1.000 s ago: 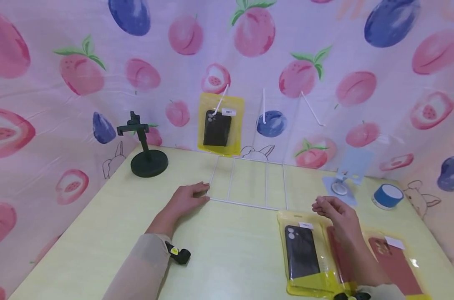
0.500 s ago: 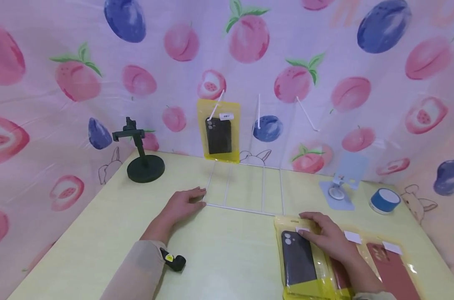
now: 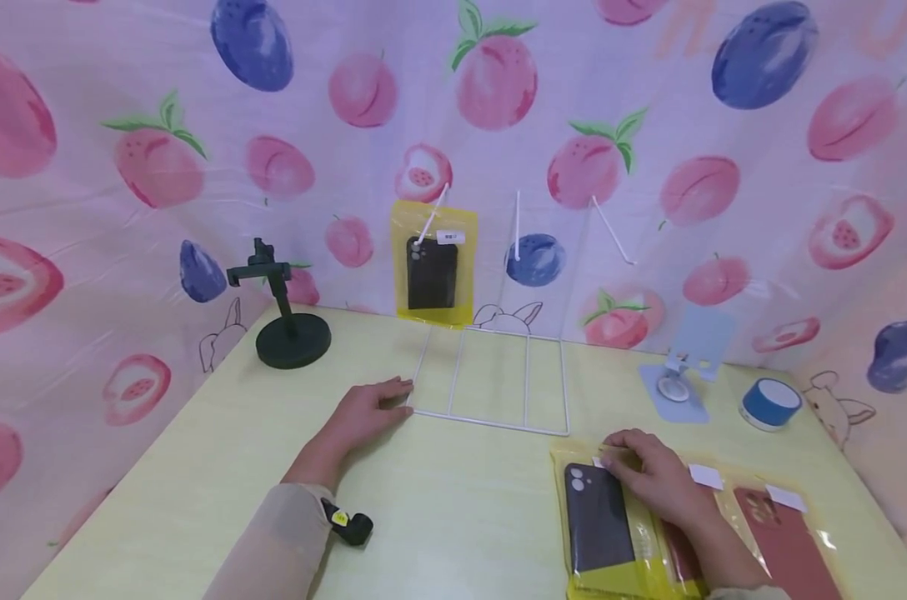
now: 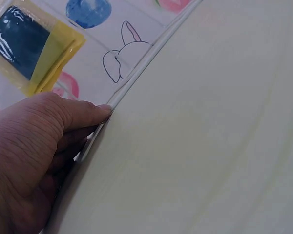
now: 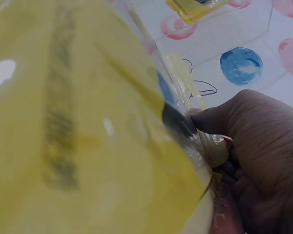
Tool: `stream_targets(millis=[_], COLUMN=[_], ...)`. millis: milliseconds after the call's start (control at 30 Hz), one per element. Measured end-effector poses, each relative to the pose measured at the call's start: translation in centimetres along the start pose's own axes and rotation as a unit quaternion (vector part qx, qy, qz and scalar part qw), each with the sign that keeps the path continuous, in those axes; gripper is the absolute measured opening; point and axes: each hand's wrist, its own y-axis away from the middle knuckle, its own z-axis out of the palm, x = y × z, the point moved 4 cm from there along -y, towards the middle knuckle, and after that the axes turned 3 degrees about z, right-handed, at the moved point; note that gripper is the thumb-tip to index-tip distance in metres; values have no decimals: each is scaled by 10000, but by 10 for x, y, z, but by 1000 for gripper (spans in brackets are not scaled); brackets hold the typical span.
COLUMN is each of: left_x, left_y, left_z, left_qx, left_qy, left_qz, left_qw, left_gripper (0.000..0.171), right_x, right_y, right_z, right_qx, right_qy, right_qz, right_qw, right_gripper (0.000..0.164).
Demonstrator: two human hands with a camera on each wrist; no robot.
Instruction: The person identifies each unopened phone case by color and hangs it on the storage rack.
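My left hand (image 3: 365,414) is at the front left corner of a white wire display rack (image 3: 491,422), its thumb and fingers holding the base wire. In the left wrist view the thumb lies along that wire. My right hand (image 3: 665,485) pinches the upper edge of a yellow, clear-fronted bag holding a black phone case (image 3: 599,517). The right wrist view shows the thumb on the bag's edge (image 5: 198,146). Beside it, partly hidden under the hand, lies a bagged red phone case (image 3: 682,550), and another red phone case (image 3: 784,533) lies farther right.
A bagged black phone case (image 3: 433,273) hangs on the rack's left hook; two more hooks, middle (image 3: 518,225) and right (image 3: 613,232), jut forward. A black phone stand (image 3: 292,337) is at left. A light blue stand (image 3: 678,387) and a blue round speaker (image 3: 770,404) are at right.
My right hand has come down from above the bags onto the top of the black-case bag and pinches it. The hanging bag has swung slightly. My left hand stays at the rack corner.
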Motion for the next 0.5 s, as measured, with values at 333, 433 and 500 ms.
stream_targets(millis=[333, 433, 500], left_x=[1, 1, 1], left_y=[-1, -1, 0], left_z=[0, 0, 0], left_qx=[10, 7, -8], left_qy=[-38, -31, -38], left_qz=[15, -31, -73], left_qw=[10000, 10000, 10000], left_gripper=[48, 48, 48], right_x=[0, -1, -2], right_y=[-2, -2, -1], right_z=[-2, -3, -4], right_qx=[173, 178, 160], right_qy=[124, 120, 143], right_qz=[-148, -133, -128], right_qw=[9997, 9997, 9997], right_gripper=[9, 10, 10])
